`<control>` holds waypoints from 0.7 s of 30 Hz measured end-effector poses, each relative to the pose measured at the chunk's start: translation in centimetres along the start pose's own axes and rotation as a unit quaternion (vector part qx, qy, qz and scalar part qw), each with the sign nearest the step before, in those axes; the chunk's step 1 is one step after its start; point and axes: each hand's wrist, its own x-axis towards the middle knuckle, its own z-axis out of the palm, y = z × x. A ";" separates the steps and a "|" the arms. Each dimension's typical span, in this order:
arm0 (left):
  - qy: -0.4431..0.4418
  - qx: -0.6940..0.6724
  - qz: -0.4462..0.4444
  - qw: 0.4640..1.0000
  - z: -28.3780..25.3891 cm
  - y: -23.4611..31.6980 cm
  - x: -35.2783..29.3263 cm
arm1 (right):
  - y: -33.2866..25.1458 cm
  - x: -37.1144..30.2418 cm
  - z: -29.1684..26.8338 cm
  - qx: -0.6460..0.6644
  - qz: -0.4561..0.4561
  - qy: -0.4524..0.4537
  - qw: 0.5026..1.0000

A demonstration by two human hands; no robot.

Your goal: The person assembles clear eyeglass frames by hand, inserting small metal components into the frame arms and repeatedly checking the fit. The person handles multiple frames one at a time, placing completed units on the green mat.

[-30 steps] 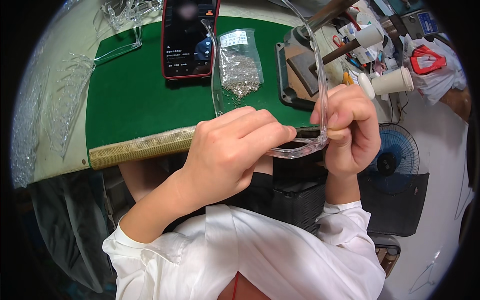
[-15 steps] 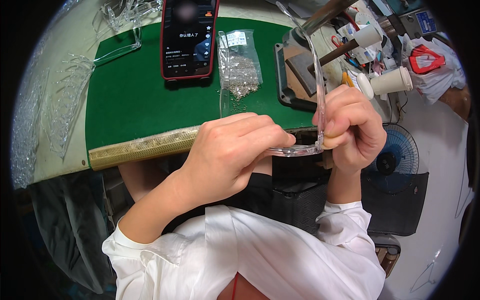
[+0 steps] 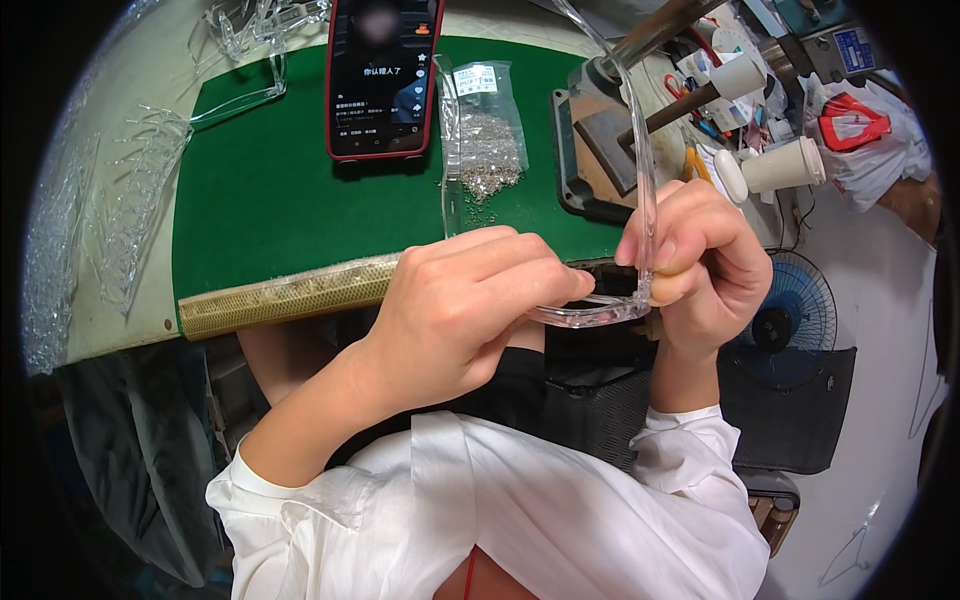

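A clear plastic glasses frame (image 3: 590,312) is held between my two hands, just past the near edge of the green mat. My left hand (image 3: 470,305) is closed round one side of its front, hiding that part. At the hinge corner, my right hand (image 3: 700,262) pinches with thumb and curled fingers. A long clear temple (image 3: 640,150) rises from that corner toward the far side. Any small part within the right fingertips is too small to make out. Beyond my left hand lie a plastic bag of tiny metal parts (image 3: 490,135) and a separate clear temple piece (image 3: 450,150).
A phone (image 3: 378,85) with a red case lies on the green mat (image 3: 260,200), edged by a gold perforated strip (image 3: 290,297). Clear frames (image 3: 130,220) pile up at left. A machine base (image 3: 590,150) and white cup (image 3: 785,165) stand right, above a fan (image 3: 780,315).
The glasses frame has tilted slightly, so the lens opening shows more. My right fingers have shifted a little at the hinge. The left hand keeps its hold.
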 end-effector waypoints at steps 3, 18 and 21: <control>-0.001 -0.028 -0.007 1.000 0.1 0.1 0.0 | 0.2 0.0 -0.2 0.001 -0.008 -0.007 1.000; -0.008 -0.092 -0.047 0.995 0.5 0.3 0.1 | 0.0 0.5 -0.7 -0.001 -0.014 -0.026 1.000; -0.006 -0.109 -0.049 0.993 0.5 0.3 0.1 | 0.1 0.5 -0.5 0.004 -0.015 -0.019 1.000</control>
